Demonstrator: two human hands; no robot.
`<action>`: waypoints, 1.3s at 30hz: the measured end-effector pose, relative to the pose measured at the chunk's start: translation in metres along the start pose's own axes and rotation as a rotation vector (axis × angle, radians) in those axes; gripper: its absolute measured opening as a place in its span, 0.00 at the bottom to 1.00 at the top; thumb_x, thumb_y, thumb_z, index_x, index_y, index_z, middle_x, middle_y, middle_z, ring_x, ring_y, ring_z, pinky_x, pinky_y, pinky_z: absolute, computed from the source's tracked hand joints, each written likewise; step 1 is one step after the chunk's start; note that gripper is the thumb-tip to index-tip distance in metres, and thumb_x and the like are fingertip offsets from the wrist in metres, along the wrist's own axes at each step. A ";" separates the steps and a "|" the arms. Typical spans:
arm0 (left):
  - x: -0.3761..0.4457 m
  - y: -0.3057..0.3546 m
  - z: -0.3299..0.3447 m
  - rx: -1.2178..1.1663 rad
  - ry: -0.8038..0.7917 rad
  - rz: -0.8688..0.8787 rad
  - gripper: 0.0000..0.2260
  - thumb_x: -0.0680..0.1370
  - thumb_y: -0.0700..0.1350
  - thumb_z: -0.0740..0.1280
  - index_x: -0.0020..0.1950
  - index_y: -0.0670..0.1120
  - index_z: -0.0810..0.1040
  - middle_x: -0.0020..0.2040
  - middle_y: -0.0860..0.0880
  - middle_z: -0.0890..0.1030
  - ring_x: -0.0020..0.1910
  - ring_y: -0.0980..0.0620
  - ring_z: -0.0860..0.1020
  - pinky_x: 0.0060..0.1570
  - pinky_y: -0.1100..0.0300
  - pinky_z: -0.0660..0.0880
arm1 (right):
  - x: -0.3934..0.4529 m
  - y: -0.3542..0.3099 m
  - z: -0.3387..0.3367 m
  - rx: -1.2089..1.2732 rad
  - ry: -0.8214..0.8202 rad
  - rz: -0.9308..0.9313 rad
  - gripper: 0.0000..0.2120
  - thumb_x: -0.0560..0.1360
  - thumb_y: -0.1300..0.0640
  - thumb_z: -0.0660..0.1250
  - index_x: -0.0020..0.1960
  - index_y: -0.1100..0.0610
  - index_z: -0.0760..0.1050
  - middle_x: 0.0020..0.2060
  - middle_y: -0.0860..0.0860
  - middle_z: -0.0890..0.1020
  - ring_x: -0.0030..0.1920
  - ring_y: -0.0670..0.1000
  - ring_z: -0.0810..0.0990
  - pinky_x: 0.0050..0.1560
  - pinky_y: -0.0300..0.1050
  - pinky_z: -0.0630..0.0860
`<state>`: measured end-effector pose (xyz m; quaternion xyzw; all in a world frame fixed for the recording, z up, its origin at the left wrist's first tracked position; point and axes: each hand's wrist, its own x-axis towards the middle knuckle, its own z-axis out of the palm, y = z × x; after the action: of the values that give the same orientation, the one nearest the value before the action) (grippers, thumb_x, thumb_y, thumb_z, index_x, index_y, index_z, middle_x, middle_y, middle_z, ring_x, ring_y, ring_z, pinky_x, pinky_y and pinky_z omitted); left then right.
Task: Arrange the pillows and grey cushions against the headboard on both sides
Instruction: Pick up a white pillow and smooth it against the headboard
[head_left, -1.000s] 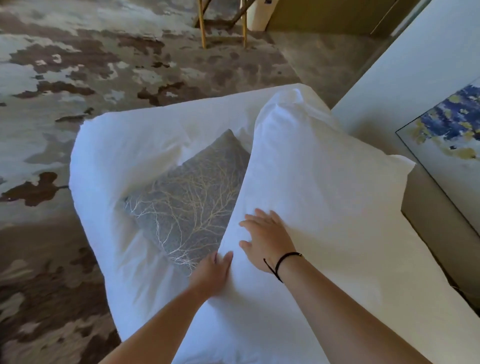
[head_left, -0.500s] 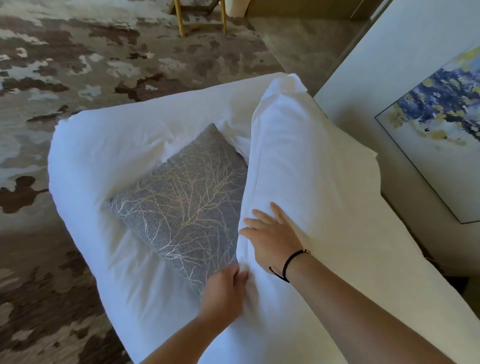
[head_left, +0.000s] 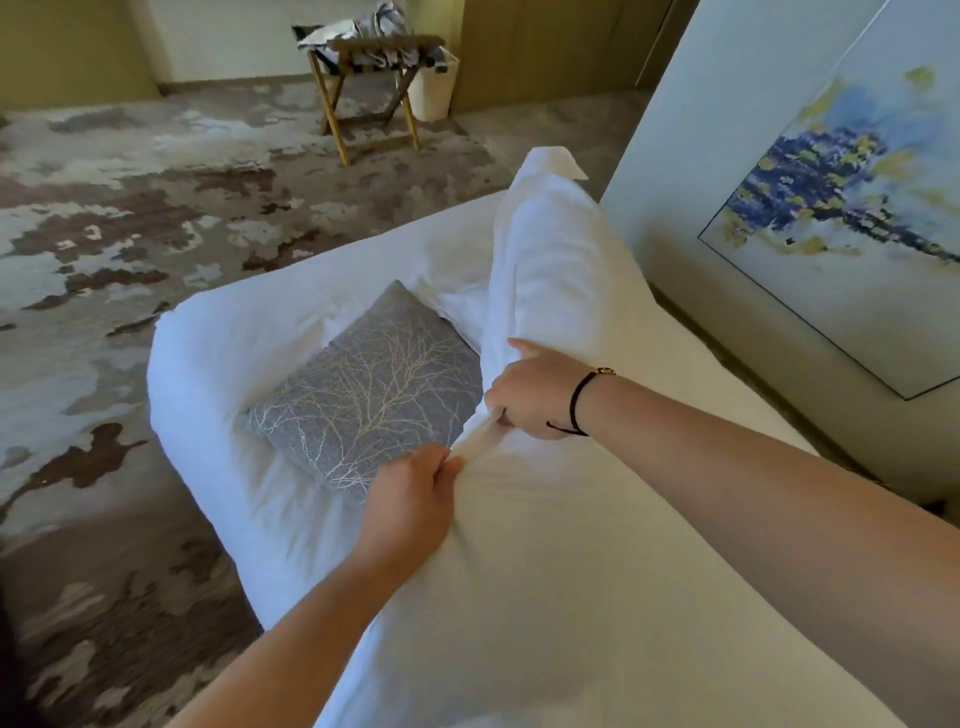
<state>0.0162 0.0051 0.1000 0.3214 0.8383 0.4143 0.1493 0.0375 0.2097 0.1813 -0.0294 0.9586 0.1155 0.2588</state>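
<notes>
A large white pillow (head_left: 550, 270) stands on edge along the right side of the bed, leaning toward the wall. My left hand (head_left: 410, 504) pinches its near edge from the left. My right hand (head_left: 535, 395), with a black band at the wrist, is closed on the same edge a little farther up. A grey cushion (head_left: 374, 389) with a pale branch pattern lies flat on the white duvet (head_left: 208, 374), just left of the pillow and touching it. The headboard is hidden behind the pillow.
A framed blue and yellow painting (head_left: 852, 218) hangs on the wall at the right. A wooden luggage rack (head_left: 369, 88) with striped cloth stands on the patterned carpet (head_left: 130, 208) at the back, beside a white bin (head_left: 434, 88).
Both hands went from lying flat on the pillow to gripping its near edge. The pillow now stands more upright, and the view has tilted up to show the rack.
</notes>
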 end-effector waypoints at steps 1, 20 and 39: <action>-0.002 0.008 -0.012 0.037 0.009 0.026 0.17 0.79 0.45 0.66 0.32 0.47 0.66 0.28 0.52 0.72 0.31 0.46 0.70 0.31 0.52 0.66 | -0.013 -0.004 -0.003 0.046 0.064 0.020 0.11 0.76 0.61 0.56 0.46 0.49 0.75 0.41 0.46 0.81 0.49 0.49 0.78 0.76 0.54 0.44; -0.088 0.148 -0.136 0.272 -0.272 0.591 0.08 0.77 0.57 0.67 0.53 0.59 0.82 0.45 0.66 0.83 0.43 0.66 0.80 0.43 0.71 0.74 | -0.265 -0.134 0.016 0.981 0.966 0.168 0.15 0.75 0.53 0.66 0.33 0.54 0.67 0.28 0.47 0.69 0.31 0.48 0.69 0.33 0.45 0.65; -0.095 0.060 0.052 0.893 -0.599 0.601 0.30 0.70 0.76 0.56 0.64 0.60 0.73 0.56 0.60 0.77 0.51 0.55 0.78 0.51 0.59 0.72 | -0.295 -0.186 0.280 0.943 0.383 0.917 0.40 0.66 0.22 0.48 0.70 0.43 0.64 0.67 0.42 0.71 0.68 0.48 0.67 0.72 0.54 0.56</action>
<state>0.1392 0.0001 0.1143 0.6776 0.7252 -0.0611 0.1060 0.4517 0.0948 0.0562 0.4753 0.8509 -0.2235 -0.0052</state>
